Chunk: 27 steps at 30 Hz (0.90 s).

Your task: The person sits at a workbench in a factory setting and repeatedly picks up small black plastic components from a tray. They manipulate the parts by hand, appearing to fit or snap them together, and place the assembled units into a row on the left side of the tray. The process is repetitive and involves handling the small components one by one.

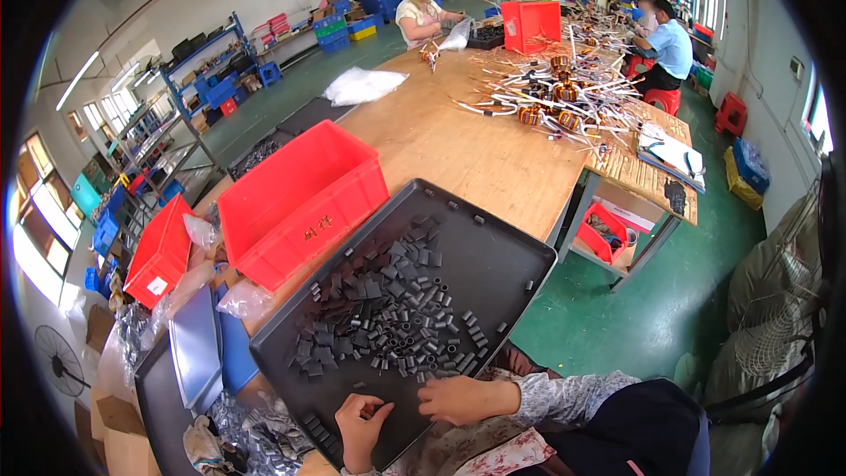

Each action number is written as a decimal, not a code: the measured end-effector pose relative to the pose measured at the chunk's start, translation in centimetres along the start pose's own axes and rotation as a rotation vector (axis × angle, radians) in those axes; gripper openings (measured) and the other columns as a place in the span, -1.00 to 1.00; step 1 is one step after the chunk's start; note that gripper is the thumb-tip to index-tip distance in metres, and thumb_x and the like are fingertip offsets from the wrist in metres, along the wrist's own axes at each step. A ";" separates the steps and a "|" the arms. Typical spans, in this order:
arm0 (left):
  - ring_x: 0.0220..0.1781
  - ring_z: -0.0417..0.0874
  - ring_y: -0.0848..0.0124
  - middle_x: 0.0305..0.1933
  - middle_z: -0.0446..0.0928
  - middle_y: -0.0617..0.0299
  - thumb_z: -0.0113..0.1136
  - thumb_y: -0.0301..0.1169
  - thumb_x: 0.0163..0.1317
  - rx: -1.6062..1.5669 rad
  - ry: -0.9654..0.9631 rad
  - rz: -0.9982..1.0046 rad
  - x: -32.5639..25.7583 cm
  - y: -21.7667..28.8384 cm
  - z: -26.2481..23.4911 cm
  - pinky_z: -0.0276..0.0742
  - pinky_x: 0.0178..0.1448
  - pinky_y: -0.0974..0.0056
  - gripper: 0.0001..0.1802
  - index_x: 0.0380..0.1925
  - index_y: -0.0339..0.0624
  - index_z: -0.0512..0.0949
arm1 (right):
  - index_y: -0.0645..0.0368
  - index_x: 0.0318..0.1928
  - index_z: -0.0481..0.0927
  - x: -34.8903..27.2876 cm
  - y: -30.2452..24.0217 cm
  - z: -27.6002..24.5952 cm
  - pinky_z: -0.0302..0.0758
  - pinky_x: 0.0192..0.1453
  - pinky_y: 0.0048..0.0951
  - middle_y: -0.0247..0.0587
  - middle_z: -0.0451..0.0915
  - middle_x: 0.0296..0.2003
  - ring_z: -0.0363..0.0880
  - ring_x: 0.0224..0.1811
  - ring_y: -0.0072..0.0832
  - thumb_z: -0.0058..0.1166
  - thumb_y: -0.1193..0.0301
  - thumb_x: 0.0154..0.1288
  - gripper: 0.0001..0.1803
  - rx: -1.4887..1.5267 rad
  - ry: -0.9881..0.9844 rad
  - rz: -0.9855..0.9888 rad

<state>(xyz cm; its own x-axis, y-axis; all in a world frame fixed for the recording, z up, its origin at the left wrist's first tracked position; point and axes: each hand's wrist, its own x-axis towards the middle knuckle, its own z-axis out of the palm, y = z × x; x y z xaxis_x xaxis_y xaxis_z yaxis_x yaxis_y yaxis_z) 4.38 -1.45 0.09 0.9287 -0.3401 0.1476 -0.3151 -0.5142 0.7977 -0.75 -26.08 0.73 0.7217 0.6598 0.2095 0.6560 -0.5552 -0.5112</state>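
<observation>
A large black tray [511, 251] lies on the wooden table in front of me, holding a heap of several small dark tube-shaped parts [388, 308]. My left hand [359, 427] rests at the tray's near edge with fingers curled, thumb and fingers pinched over something small that I cannot make out. My right hand [458, 398] lies flat on the tray's near edge, fingertips touching the closest dark parts, holding nothing.
A red bin [300, 198] stands just beyond the tray, another red bin [160, 251] to the left. Plastic bags and grey trays crowd the left. Copper coils with wires [564, 92] cover the far table, where other people sit working.
</observation>
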 end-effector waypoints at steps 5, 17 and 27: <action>-0.45 0.57 0.60 -0.44 0.58 0.24 0.45 -0.65 0.06 -0.423 -0.002 -0.286 -0.2 0.3 0.1 0.48 -0.37 0.49 -0.75 -0.26 -0.36 0.59 | 0.16 -0.22 0.49 0.0 0.5 0.4 0.50 -0.10 -0.21 -0.18 0.50 -0.27 0.50 -0.12 -0.19 0.24 0.38 0.18 -0.77 0.115 0.026 0.019; -0.30 0.65 0.48 -0.27 0.63 0.13 0.22 -0.67 0.23 -0.554 -0.045 -0.159 -0.5 -2.5 0.0 0.60 -0.15 0.42 -0.79 -0.13 -0.36 0.57 | 0.19 -0.26 0.51 2.2 0.1 0.0 0.49 -0.16 -0.31 -0.21 0.57 -0.36 0.58 -0.24 -0.27 0.26 0.47 0.22 -0.82 0.483 0.354 0.247; -0.41 0.58 0.55 -0.45 0.61 0.25 0.32 -0.63 0.19 -0.330 -0.084 -0.184 -0.4 1.3 -0.9 0.53 -0.28 0.41 -0.93 -0.34 -0.37 0.61 | 0.27 -0.20 0.54 7.7 1.0 3.5 0.50 -0.06 -0.56 -0.41 0.58 -0.30 0.51 -0.20 -0.71 0.16 0.51 0.39 -0.91 1.136 0.334 0.235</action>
<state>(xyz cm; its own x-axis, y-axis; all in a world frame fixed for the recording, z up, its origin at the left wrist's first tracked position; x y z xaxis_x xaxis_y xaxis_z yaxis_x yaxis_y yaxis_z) 3.73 -1.27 1.62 0.9404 -0.3359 -0.0528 -0.0522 -0.2963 0.9537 4.63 -19.80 -1.09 0.9290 0.3456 0.1324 0.0534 0.2288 -0.9720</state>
